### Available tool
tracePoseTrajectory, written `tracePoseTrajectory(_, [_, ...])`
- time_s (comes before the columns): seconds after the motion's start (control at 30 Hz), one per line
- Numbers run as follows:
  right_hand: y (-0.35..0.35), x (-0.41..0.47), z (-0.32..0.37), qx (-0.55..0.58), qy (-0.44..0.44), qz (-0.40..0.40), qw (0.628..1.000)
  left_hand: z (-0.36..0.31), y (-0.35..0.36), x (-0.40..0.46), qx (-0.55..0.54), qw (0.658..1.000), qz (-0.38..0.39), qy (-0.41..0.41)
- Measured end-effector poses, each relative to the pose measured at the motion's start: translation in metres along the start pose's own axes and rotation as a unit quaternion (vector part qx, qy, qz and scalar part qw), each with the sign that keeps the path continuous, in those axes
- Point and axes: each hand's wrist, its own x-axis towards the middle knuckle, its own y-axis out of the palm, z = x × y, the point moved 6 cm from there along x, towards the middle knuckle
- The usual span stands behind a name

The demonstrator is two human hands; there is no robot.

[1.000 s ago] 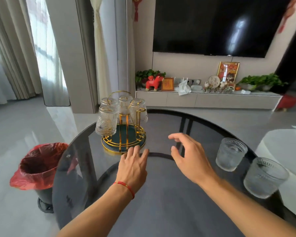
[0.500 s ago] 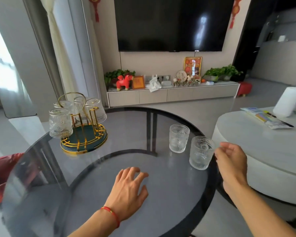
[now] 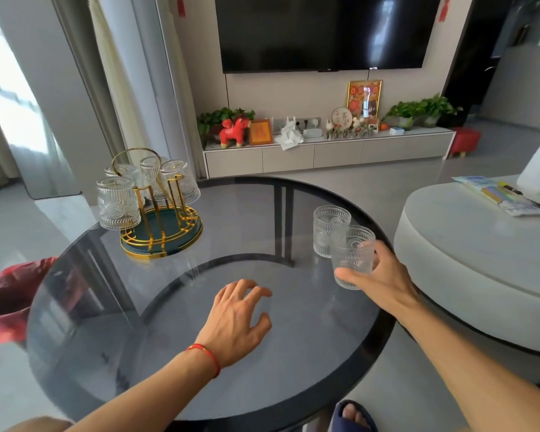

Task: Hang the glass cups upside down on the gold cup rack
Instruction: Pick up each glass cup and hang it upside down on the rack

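Note:
The gold cup rack (image 3: 161, 236) with a dark green base stands at the far left of the round glass table (image 3: 175, 378). Several ribbed glass cups (image 3: 118, 199) hang upside down on it. Two more glass cups stand upright near the table's right edge. My right hand (image 3: 384, 279) is closed around the nearer cup (image 3: 353, 255), thumb in front and fingers behind. The farther cup (image 3: 326, 227) stands just behind it, untouched. My left hand (image 3: 239, 322) rests flat on the glass in the middle, fingers spread, holding nothing.
A pale round table (image 3: 480, 254) with booklets (image 3: 502, 196) sits close on the right. A red bin (image 3: 10, 304) stands low at the left. A TV cabinet (image 3: 325, 152) with ornaments lines the back wall. My slippered foot (image 3: 353, 416) shows under the table's near edge.
My right hand has moved left from beside the nearer cup and closed around it. My left hand stays flat on the glass. The view has shifted slightly.

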Motion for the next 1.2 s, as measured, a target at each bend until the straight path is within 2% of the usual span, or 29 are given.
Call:
tracePoseTrajectory(0.17, [0.035, -0.025, 0.057, 0.047, -0.097, 0.176, 0.978, 0.004, -0.034, 0.007, -0.214, 0.976, 0.017, -0.041])
tracePoseTrajectory(0.3, [0.077, -0.030, 0.088, 0.050, -0.144, 0.225, 0.962, 0.011, -0.059, 0.017, -0.387, 0.920, 0.024, -0.055])
tracePoseTrajectory(0.4, [0.108, -0.033, 0.108, 0.041, -0.170, 0.243, 0.954, 0.029, -0.064, 0.019, -0.449, 0.887, 0.000, -0.107])
tracePoseTrajectory(0.47, [0.121, -0.028, 0.115, 0.083, -0.153, 0.233, 0.957, 0.048, -0.068, 0.022, -0.501, 0.849, -0.036, -0.163])
tracePoseTrajectory(0.53, [0.132, -0.023, 0.119, 0.172, -0.097, 0.235, 0.952, 0.064, -0.070, 0.026, -0.570, 0.793, -0.056, -0.206])
tracePoseTrajectory(0.6, [0.148, -0.020, 0.125, 0.293, -0.023, 0.259, 0.920, 0.078, -0.073, 0.028, -0.615, 0.752, -0.070, -0.227])
tracePoseTrajectory(0.67, [0.164, -0.022, 0.135, 0.373, 0.026, 0.274, 0.886, 0.087, -0.076, 0.029, -0.631, 0.737, -0.086, -0.227])
tracePoseTrajectory(0.73, [0.178, -0.019, 0.148, 0.398, 0.041, 0.256, 0.880, 0.102, -0.080, 0.033, -0.621, 0.750, -0.101, -0.205])
tracePoseTrajectory(0.83, [0.192, -0.007, 0.163, 0.355, 0.027, 0.197, 0.914, 0.132, -0.092, 0.031, -0.511, 0.821, -0.157, -0.200])
tracePoseTrajectory(0.9, [0.193, 0.005, 0.170, 0.321, 0.020, 0.133, 0.937, 0.158, -0.098, 0.027, -0.315, 0.903, -0.207, -0.208])
tracePoseTrajectory(0.97, [0.192, 0.022, 0.185, 0.297, -0.004, 0.071, 0.952, 0.177, -0.089, 0.024, -0.122, 0.954, -0.180, -0.206])
tracePoseTrajectory(1.07, [0.180, 0.048, 0.217, 0.274, -0.061, 0.017, 0.960, 0.187, -0.062, 0.027, -0.005, 0.976, -0.087, -0.199])
tracePoseTrajectory(1.2, [0.172, 0.074, 0.261, 0.199, -0.108, -0.031, 0.974, 0.189, -0.052, 0.029, 0.039, 0.975, -0.075, -0.207])
